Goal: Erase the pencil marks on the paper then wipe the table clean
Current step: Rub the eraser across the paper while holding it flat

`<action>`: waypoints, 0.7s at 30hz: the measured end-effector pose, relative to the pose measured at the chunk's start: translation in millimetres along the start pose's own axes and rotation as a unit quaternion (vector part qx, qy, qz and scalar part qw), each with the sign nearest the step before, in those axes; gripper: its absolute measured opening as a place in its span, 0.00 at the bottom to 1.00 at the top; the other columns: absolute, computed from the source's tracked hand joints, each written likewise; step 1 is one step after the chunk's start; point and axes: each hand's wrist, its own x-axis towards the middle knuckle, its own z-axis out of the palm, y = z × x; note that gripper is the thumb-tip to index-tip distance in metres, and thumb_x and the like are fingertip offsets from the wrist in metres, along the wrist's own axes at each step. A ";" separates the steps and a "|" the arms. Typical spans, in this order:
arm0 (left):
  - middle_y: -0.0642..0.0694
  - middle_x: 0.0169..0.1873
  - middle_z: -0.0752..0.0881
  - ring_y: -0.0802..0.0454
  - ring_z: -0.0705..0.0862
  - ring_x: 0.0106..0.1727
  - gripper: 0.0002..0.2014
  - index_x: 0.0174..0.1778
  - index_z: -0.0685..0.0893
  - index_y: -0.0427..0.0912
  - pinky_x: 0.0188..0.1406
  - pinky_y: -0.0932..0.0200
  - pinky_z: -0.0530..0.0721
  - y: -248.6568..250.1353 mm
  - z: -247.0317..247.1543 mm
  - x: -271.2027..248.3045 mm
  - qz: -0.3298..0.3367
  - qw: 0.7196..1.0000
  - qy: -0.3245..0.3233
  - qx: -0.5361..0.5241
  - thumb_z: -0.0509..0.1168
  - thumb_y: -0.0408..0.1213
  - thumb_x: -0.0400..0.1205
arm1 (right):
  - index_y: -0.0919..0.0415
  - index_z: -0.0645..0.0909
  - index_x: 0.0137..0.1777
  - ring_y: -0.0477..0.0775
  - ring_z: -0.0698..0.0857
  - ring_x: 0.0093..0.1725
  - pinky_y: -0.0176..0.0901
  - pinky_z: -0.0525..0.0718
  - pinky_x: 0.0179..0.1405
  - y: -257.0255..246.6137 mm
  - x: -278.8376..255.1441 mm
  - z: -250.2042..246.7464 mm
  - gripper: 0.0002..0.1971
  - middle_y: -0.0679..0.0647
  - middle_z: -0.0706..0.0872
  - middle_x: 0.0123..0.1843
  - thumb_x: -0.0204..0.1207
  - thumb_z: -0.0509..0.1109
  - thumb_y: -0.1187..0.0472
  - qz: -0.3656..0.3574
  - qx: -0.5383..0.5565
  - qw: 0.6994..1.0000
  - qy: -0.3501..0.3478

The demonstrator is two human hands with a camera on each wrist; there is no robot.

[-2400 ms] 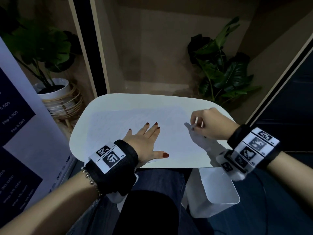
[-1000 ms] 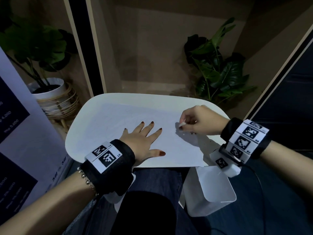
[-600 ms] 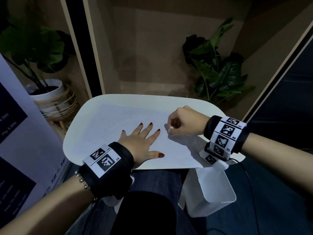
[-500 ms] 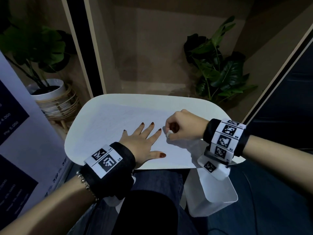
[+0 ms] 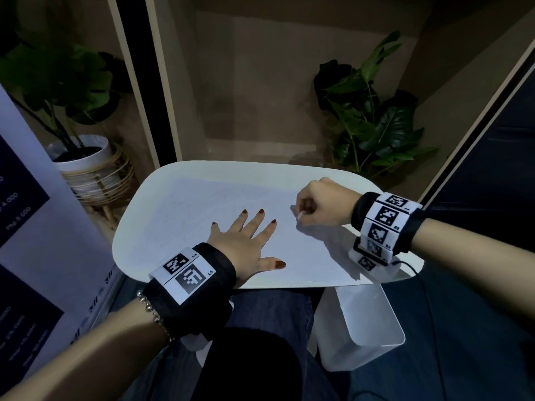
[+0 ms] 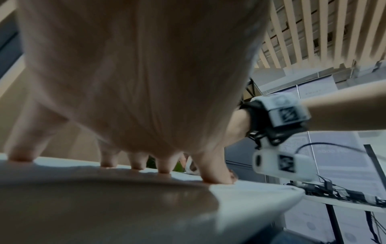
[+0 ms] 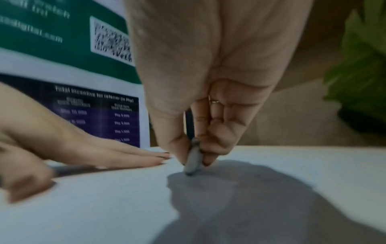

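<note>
Eraser pinched in rt grip, tip on paper.

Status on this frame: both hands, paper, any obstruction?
Left hand flat, pinning white paper sheet. Right hand pinching small white eraser, tip on sheet. Nothing in the way.

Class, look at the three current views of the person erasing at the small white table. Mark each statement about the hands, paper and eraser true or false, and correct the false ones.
1. The left hand lies flat on the paper, fingers spread. True.
2. The right hand is open and holds nothing. False: it pinches an eraser between thumb and fingers.
3. The eraser's tip touches the paper. True.
4. The eraser is left of the left hand in the head view. False: it is to that hand's right.
5. A potted plant sits on the table. False: it stands beside the table, lower down.
</note>
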 end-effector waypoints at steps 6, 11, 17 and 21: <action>0.52 0.83 0.28 0.47 0.31 0.85 0.40 0.84 0.31 0.56 0.80 0.27 0.49 -0.2 -0.7 0.5 0.000 1.000 0.004 -0.002 0.41 0.69 0.83 | 0.55 0.84 0.44 0.49 0.81 0.38 0.33 0.73 0.33 3.6 5.6 -6.7 0.02 0.45 0.83 0.32 0.77 0.73 0.59 0.025 0.018 0.999 0.036; 0.52 0.83 0.28 0.47 0.31 0.85 0.40 0.84 0.31 0.56 0.80 0.26 0.49 -0.6 1.2 2.9 -0.003 1.000 0.005 0.004 0.41 0.69 0.83 | 0.55 0.86 0.42 0.39 0.79 0.33 0.29 0.73 0.35 -15.9 -8.3 12.0 0.02 0.42 0.82 0.31 0.75 0.73 0.59 -0.028 0.043 0.998 0.025; 0.52 0.83 0.28 0.47 0.31 0.85 0.40 0.84 0.31 0.56 0.80 0.27 0.49 -1.1 1.7 1.7 -0.003 1.000 0.002 0.005 0.40 0.69 0.83 | 0.60 0.87 0.45 0.55 0.83 0.42 0.40 0.76 0.40 6.2 8.0 -4.7 0.05 0.49 0.81 0.34 0.75 0.70 0.61 0.049 -0.031 0.998 0.036; 0.52 0.83 0.28 0.48 0.31 0.85 0.40 0.85 0.31 0.54 0.80 0.27 0.48 -1.0 2.2 1.6 -0.002 1.000 0.006 0.002 0.40 0.69 0.83 | 0.56 0.86 0.41 0.43 0.78 0.33 0.31 0.72 0.33 -15.0 6.0 0.4 0.02 0.45 0.82 0.31 0.73 0.72 0.60 -0.031 0.012 0.999 0.014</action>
